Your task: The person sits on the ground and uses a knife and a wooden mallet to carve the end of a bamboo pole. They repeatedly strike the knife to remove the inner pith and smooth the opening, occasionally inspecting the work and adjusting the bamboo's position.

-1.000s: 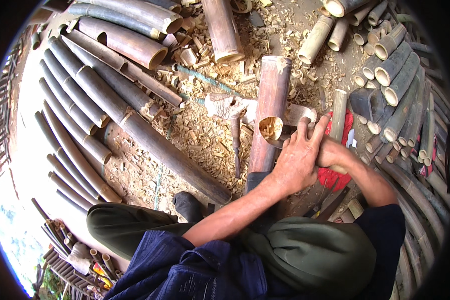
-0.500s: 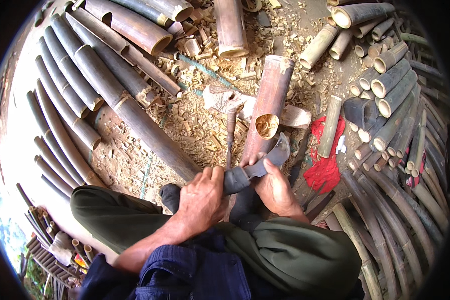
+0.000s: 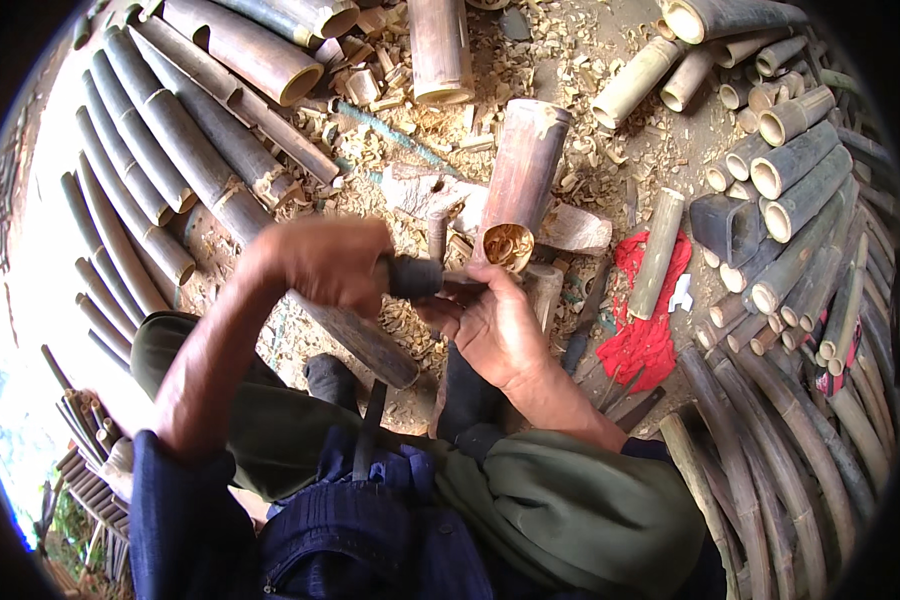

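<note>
A short bamboo tube [image 3: 518,185] stands tilted in the middle of the scene. It is reddish brown. Its open end faces near and is full of curly shavings. Just near that end is a tool with a dark handle [image 3: 413,276]. It lies level, pointing right at the tube's mouth.

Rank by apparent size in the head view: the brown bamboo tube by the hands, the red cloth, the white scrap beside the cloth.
1. Brown bamboo tube, largest.
2. Red cloth, somewhat smaller; crumpled, so its true spread is unsure.
3. White scrap, far smallest.
The left hand and right hand meet just below the tube's open end.
</note>
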Tool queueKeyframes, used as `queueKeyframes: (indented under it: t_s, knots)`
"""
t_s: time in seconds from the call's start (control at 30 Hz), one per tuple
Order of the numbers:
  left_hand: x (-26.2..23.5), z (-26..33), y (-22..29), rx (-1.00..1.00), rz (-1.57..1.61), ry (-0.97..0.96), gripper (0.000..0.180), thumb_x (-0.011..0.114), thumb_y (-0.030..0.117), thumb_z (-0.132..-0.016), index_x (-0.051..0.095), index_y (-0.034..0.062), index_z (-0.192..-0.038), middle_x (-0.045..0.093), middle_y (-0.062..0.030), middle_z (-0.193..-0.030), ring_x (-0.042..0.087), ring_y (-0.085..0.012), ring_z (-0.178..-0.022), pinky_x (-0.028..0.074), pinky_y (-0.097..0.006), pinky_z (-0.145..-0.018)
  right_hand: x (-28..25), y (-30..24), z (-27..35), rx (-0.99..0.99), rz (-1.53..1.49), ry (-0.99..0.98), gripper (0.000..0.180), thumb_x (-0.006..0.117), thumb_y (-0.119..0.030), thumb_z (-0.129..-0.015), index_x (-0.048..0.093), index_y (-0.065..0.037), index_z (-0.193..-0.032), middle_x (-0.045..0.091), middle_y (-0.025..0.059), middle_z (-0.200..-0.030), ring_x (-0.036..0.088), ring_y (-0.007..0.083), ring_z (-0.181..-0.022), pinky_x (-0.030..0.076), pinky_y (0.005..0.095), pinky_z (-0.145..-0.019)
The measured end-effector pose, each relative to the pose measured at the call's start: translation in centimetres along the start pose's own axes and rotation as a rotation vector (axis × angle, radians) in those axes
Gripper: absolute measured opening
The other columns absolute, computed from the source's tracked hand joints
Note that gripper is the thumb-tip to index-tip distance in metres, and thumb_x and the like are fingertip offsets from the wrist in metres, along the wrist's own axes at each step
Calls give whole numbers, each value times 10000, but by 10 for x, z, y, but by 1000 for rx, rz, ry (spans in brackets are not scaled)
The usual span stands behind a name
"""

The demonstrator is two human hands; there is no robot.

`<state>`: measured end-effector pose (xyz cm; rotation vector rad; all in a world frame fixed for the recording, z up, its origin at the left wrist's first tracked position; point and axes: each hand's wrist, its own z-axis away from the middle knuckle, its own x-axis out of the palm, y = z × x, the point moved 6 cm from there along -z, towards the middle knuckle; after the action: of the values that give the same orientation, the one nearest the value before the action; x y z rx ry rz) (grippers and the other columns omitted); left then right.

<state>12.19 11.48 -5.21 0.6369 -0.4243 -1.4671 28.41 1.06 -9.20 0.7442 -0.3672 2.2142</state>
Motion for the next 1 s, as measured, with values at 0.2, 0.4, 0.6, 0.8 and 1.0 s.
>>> queueKeyframes:
  t_s: [0.2, 0.4, 0.6, 0.8, 1.0]
  knots:
    - [131, -13, 17, -214, 479, 254, 352, 776, 257, -784, 664, -69, -854, 679, -240, -778, 715, -344, -750, 557, -456, -636, -50, -22, 14, 105, 641, 224, 386, 627, -354, -949, 690, 23, -895, 710, 187, -861, 741, 304, -733, 626, 436, -649]
    - [203, -40, 69, -79, 744, 587, 654, 860, 323, -783, 567, -34, -1246, 716, -270, -985, 723, -412, -947, 564, -496, -862, -54, -57, 50, -348, 1198, 321, 462, 540, -341, -992, 705, 12, -742, 663, 91, -682, 615, 193, -653, 479, 355, -680]
    - [161, -11, -14, -185, 672, 777, 405, 849, 229, -711, 713, 17, -1028, 753, -213, -897, 748, -382, -859, 591, -487, -813, -43, -14, -3, -131, 721, 96, 309, 611, -340, -1032, 678, -39, -1051, 696, 80, -999, 698, 194, -903, 653, 441, -730]
    - [27, 27, 27, -306, -187, 878, 78, 687, 76, -752, 737, 29, -787, 727, -170, -736, 739, -305, -687, 581, -442, -657, -9, -9, -19, -224, 172, -167, 341, 514, -314, -1082, 657, -18, -1173, 706, 132, -1168, 695, 230, -1035, 586, 509, -980]
    - [14, 3, 125, -195, -890, 833, 83, 659, 51, -844, 701, 56, -773, 670, -120, -672, 704, -291, -669, 560, -450, -679, -10, -8, -17, -136, -182, -324, 345, 523, -343, -1080, 658, -53, -1211, 715, 60, -1187, 657, 190, -1043, 529, 421, -1012]
